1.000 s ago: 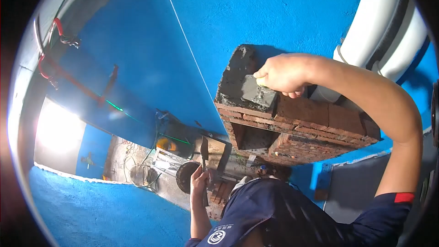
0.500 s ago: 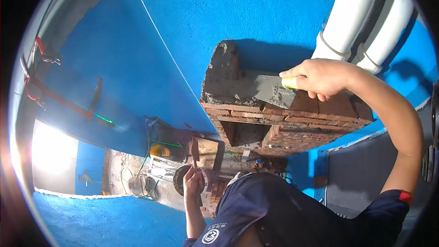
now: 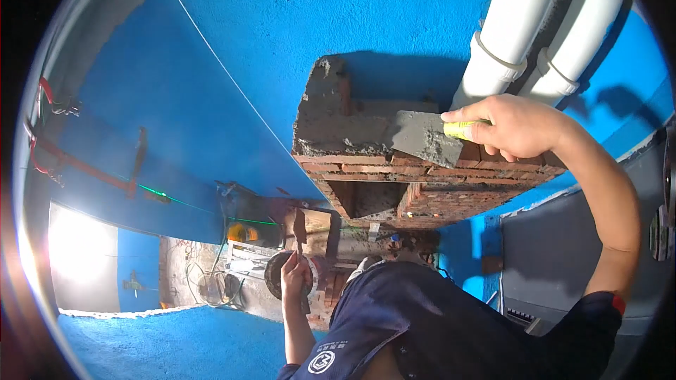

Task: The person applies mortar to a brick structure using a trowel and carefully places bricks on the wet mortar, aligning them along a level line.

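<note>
My right hand [image 3: 503,127] is closed round the yellow handle of a wide putty knife [image 3: 428,139]. Its mortar-smeared blade rests against the top of a low brick wall [image 3: 451,200], near the front edge. Grey mortar [image 3: 338,134] coats the top to the left of the blade, while bare red brick shows to the right. Lower down, my left hand [image 3: 294,276] grips a trowel [image 3: 299,229] with a dark, stained blade pointing away from me. Just behind that hand is a round dark bucket [image 3: 273,278], partly hidden by it.
Two white pipes [image 3: 517,21] run down the blue wall behind the brickwork. A taut white string [image 3: 218,60] slants to the wall's left corner. Below are a square opening [image 3: 370,198] in the bricks, a board [image 3: 318,231], a yellow object [image 3: 243,232] and loose cables [image 3: 201,281].
The putty knife has slid a little to the right along the wall top, leaving more mortar surface showing behind it. The whole view has shifted slightly. My left hand still holds the trowel.
</note>
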Tool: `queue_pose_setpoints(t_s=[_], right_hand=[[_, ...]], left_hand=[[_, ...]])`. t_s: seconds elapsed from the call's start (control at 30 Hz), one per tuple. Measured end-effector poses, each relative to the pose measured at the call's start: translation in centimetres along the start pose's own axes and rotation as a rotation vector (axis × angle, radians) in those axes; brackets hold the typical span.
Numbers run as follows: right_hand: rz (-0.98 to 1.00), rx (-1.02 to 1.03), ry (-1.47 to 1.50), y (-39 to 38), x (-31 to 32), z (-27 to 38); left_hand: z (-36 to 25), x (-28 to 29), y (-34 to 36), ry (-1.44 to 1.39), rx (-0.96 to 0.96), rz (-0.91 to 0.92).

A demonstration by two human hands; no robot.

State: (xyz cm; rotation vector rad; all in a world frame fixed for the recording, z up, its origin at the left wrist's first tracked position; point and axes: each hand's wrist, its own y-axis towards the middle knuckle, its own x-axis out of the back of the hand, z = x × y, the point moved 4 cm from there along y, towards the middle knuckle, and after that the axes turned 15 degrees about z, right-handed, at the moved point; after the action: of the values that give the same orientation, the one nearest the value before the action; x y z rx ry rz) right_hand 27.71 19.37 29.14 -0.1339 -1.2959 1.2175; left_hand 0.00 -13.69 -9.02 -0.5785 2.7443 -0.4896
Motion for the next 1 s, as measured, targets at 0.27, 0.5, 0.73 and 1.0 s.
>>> queue_pose_setpoints(t_s=[0.27,0.5,0.73,1.0], right_hand=[[-0.220,0.087,-0.149,-1.8,-0.1,-0.1],[-0.212,0.041,-0.125,-1.5,-1.9,-1.4],[-0.257,0.020,-0.089,-2.0,-2.4,-0.5],[-0.279,0.031,0.074,-1.2,-3.7,-2.6]], left_hand=[[0.8,0.7,0.4,0.057,0.016,0.007],[0.9,0.9,0.7,0.022,0.012,0.010],[0.0,0.9,0.6,0.051,0.055,0.052],[0.4,1.1,0.6,0.041,0.064,0.085]])
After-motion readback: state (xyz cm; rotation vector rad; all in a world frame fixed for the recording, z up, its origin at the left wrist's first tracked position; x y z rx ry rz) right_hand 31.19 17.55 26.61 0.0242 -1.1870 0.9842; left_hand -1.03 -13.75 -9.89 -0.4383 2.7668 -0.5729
